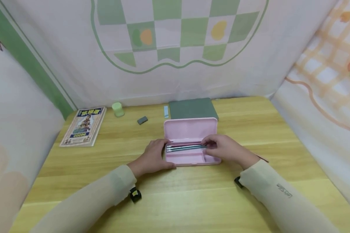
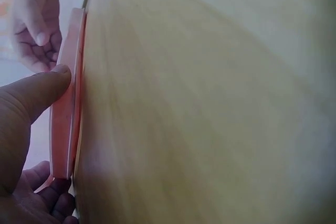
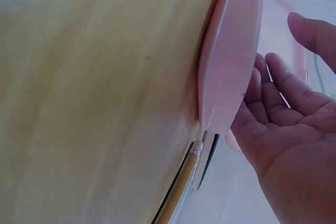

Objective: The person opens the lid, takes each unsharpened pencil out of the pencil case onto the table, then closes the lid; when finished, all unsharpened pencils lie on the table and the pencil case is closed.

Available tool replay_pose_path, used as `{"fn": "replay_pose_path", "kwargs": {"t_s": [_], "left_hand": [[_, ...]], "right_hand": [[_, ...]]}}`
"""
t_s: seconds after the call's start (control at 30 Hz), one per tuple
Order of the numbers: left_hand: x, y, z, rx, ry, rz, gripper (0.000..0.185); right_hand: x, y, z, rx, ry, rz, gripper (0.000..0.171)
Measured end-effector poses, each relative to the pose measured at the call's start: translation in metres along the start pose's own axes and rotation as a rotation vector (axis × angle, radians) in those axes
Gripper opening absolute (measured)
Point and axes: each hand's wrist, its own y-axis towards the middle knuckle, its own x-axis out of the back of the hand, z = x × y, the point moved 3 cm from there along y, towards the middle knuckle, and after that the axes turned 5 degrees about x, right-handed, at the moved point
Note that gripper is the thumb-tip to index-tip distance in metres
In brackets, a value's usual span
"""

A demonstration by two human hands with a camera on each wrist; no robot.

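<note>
A pink pencil case (image 1: 189, 158) lies on the table with its lid (image 1: 191, 128) raised. Several pencils (image 1: 183, 148) lie side by side in its back compartment, metal-banded ends to the left. My left hand (image 1: 155, 157) grips the case's left end, its thumb (image 2: 58, 80) pressed on the front wall. Over the right end of the case is my right hand (image 1: 224, 149), fingers bent loosely near the pencils' right ends. In the right wrist view its thumb (image 3: 315, 35) stands apart from the fingers, and nothing shows between them. Whether its fingertips touch the pencils is hidden.
Behind the case lies a dark green flat book or pad (image 1: 192, 108), with a light blue strip (image 1: 166, 111) beside it. A grey eraser (image 1: 142, 120), a green jar (image 1: 118, 109) and a book (image 1: 84, 126) lie leftward. A dark red stick (image 1: 262, 158) shows past my right wrist.
</note>
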Motion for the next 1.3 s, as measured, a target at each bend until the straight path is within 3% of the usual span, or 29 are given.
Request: {"fn": "replay_pose_path", "kwargs": {"t_s": [0.37,0.6,1.0,1.3], "left_hand": [[0.000,0.000,-0.001,-0.006,0.005,-0.005,0.101],[-0.001,0.000,0.001,0.000,0.003,-0.007,0.100],[-0.002,0.002,0.000,-0.013,0.005,-0.014,0.098],[0.000,0.001,-0.001,-0.014,0.006,-0.019,0.097]], "right_hand": [[-0.003,0.005,0.002,-0.040,-0.038,0.041,0.034],[-0.007,0.007,0.003,-0.011,-0.033,0.078,0.035],[-0.008,0.009,0.007,-0.006,-0.005,0.108,0.024],[-0.010,0.014,0.011,-0.013,-0.020,0.112,0.026]]}}
